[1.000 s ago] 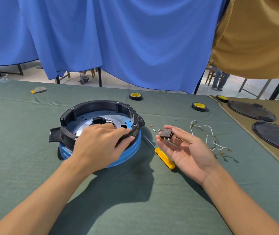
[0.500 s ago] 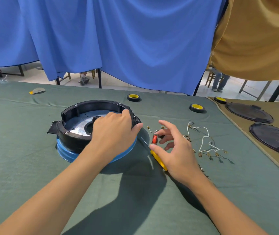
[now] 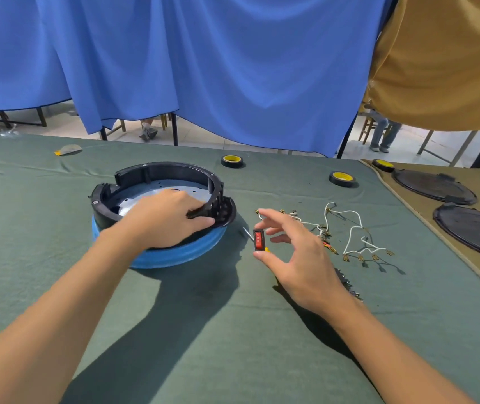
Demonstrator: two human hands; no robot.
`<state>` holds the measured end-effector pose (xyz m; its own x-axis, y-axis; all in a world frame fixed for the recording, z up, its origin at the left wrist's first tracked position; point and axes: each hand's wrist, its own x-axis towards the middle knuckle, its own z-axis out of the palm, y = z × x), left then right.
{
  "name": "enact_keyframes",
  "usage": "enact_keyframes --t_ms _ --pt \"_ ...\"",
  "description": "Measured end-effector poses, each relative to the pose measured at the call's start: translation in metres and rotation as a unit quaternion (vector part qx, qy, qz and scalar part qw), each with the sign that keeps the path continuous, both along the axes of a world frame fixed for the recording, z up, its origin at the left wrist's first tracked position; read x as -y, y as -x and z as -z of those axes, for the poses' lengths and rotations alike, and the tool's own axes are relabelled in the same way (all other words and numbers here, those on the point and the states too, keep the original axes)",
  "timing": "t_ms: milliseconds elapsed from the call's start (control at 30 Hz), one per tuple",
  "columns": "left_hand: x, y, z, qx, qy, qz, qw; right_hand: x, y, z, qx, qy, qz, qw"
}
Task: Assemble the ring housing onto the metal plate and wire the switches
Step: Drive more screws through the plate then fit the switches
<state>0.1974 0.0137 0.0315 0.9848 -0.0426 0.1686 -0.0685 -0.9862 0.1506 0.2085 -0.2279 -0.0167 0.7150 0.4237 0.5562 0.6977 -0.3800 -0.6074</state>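
Head view: black ring housing point(image 3: 157, 173) sits on blue round base point(image 3: 174, 255), left-centre of green cloth table point(image 3: 203, 330); metal plate point(image 3: 157, 191) lies inside ring. Left hand point(image 3: 168, 218) grips housing's right rim, fingers curled over it, thumb on outer side. Just right, right hand point(image 3: 297, 255) pinches red switch point(image 3: 259, 239) between thumb and finger, over screwdriver point(image 3: 246, 232). White wires point(image 3: 349, 227) lie further right on cloth, apart from housing.

One wide-angle head-worn view looks forward and down, close over the green table point(image 3: 203, 345)

black ring housing point(image 3: 160, 171) surrounds metal plate point(image 3: 157, 190), red switch point(image 3: 259, 239) upright nearby.
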Motion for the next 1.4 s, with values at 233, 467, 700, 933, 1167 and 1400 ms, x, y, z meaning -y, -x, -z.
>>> enact_keyframes --t_ms 233,467,700,933,1167,1400 --pt "-0.016 0.004 -0.012 -0.084 0.02 -0.022 0.996 -0.006 0.006 -0.003 -0.022 -0.086 -0.03 0.996" --pt "0.027 -0.027 0.0 0.058 0.003 -0.11 0.992 -0.005 0.009 -0.005 -0.052 -0.113 -0.036 0.992" --pt "0.023 -0.023 0.002 0.041 -0.015 -0.078 0.996 -0.005 0.007 -0.002 -0.058 -0.131 -0.044 0.989" --pt "-0.002 0.006 -0.025 -0.079 -0.019 -0.006 0.997 -0.009 0.008 0.0 -0.067 -0.132 -0.056 0.987" --pt "0.002 0.004 -0.022 -0.046 0.031 -0.048 0.997 -0.013 0.015 -0.001 -0.03 -0.12 -0.056 0.991" --pt "0.0 0.004 -0.006 -0.028 0.114 0.0 0.993 -0.014 0.017 -0.001 0.016 -0.093 -0.058 0.994"
